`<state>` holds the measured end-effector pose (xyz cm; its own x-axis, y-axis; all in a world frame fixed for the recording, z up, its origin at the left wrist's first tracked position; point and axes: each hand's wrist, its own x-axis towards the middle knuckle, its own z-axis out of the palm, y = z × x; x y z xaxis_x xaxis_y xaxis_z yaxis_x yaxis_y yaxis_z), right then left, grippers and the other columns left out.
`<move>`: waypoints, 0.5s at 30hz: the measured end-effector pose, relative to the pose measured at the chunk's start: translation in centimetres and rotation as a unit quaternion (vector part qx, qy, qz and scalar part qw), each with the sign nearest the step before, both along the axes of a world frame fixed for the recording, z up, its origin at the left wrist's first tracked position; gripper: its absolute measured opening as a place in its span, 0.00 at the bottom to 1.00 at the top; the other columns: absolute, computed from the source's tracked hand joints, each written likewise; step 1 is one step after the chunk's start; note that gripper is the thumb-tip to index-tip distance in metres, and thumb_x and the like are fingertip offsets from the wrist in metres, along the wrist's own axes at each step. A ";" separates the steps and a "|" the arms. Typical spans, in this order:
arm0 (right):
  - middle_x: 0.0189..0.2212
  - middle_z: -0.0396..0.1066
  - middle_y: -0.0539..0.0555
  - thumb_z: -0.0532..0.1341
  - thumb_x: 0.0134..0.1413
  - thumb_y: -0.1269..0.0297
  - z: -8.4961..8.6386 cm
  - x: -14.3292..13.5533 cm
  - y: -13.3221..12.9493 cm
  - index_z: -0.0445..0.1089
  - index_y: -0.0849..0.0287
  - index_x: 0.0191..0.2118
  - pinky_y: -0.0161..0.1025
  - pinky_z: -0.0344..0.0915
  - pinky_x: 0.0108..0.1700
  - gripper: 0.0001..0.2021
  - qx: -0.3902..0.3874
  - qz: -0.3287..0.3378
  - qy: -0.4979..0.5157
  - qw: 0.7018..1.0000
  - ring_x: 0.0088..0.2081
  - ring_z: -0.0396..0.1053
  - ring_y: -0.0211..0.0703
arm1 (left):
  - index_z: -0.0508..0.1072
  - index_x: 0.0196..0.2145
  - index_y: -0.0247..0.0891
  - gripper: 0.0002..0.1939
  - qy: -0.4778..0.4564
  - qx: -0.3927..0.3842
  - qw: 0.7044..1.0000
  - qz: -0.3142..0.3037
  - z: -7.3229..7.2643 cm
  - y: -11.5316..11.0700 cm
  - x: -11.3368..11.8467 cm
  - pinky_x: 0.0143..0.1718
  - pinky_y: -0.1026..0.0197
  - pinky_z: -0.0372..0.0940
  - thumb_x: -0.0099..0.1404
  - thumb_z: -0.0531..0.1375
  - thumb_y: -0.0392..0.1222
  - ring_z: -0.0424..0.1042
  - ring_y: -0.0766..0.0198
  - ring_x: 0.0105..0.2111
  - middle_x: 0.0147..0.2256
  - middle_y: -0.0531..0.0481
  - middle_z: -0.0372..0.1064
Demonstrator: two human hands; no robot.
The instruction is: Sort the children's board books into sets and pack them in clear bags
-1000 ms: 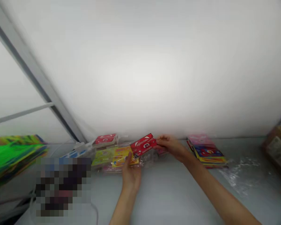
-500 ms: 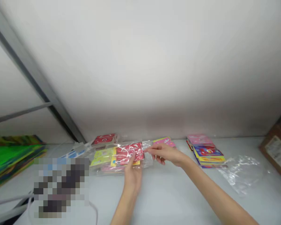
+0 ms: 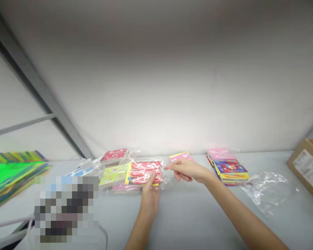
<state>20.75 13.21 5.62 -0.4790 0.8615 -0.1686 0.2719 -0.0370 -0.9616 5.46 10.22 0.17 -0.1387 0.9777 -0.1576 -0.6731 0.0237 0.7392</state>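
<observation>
Red packet [image 3: 146,167] is held in the left hand [image 3: 150,198], at centre of the grey table [image 3: 198,218], toward its far side. Thumb is laid over the packet's face; the other fingers are mostly hidden beneath. Yellow edges are seen under the red. Pale lettering is printed on the red face, too blurred to be read.

Right hand [image 3: 188,170] is held just right of the packet, index finger extended, the others curled. Whether clear film is pinched there cannot be told.

Left of the packet, a yellow-green packet [image 3: 113,174] is seen; beyond it, a red-topped stack [image 3: 114,155]. Pink packet [image 3: 181,157] is placed on the far side of the right hand. To the right, a mixed stack [image 3: 231,167], pink and blue on top, yellow lower; then crumpled clear plastic [image 3: 271,189]. At far right, a cardboard box [image 3: 299,155] is marked with a white label [image 3: 310,167], its print illegible. Green-topped stack [image 3: 13,175] is seen at far left, blurred.
</observation>
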 end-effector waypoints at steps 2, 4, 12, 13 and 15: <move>0.10 0.59 0.44 0.55 0.55 0.53 0.0 -0.1 -0.2 0.63 0.59 0.17 0.30 0.42 0.12 0.20 -0.005 0.031 0.024 0.999 0.09 0.45 0.26 | 0.75 0.26 0.37 0.07 0.009 0.002 1.000 -0.005 -0.2 0.0 0.2 0.40 0.63 0.63 0.48 0.68 0.41 0.71 0.65 0.34 0.28 0.54 0.74; 0.11 0.60 0.44 0.54 0.55 0.52 -0.2 -0.3 -0.2 0.65 0.60 0.19 0.30 0.42 0.12 0.20 -0.010 0.067 0.053 0.996 0.09 0.45 0.26 | 0.76 0.27 0.38 0.07 0.019 0.005 1.000 -0.007 -0.3 -0.1 0.3 0.44 0.62 0.61 0.48 0.68 0.40 0.71 0.64 0.38 0.30 0.53 0.75; 0.16 0.66 0.46 0.56 0.54 0.50 -1.2 -0.4 0.4 0.70 0.62 0.26 0.29 0.43 0.12 0.19 -0.039 0.093 0.102 0.990 0.10 0.47 0.25 | 0.77 0.34 0.39 0.13 0.055 0.039 0.997 -0.038 -0.4 -0.2 0.5 0.53 0.56 0.56 0.49 0.67 0.44 0.67 0.56 0.50 0.41 0.48 0.74; 0.16 0.66 0.46 0.56 0.54 0.50 -1.1 -0.1 0.5 0.71 0.62 0.29 0.29 0.43 0.12 0.19 -0.039 0.091 0.105 0.990 0.10 0.47 0.25 | 0.77 0.34 0.39 0.13 0.058 0.037 0.997 -0.031 -0.5 -0.2 0.4 0.53 0.56 0.56 0.48 0.67 0.44 0.67 0.56 0.49 0.40 0.48 0.75; 0.17 0.66 0.46 0.56 0.54 0.51 -1.0 0.5 0.8 0.73 0.62 0.36 0.29 0.44 0.13 0.18 -0.029 0.073 0.112 0.991 0.11 0.48 0.25 | 0.77 0.34 0.39 0.13 0.059 0.034 0.997 -0.021 -0.5 -0.3 0.4 0.52 0.54 0.57 0.48 0.68 0.43 0.69 0.56 0.47 0.38 0.49 0.75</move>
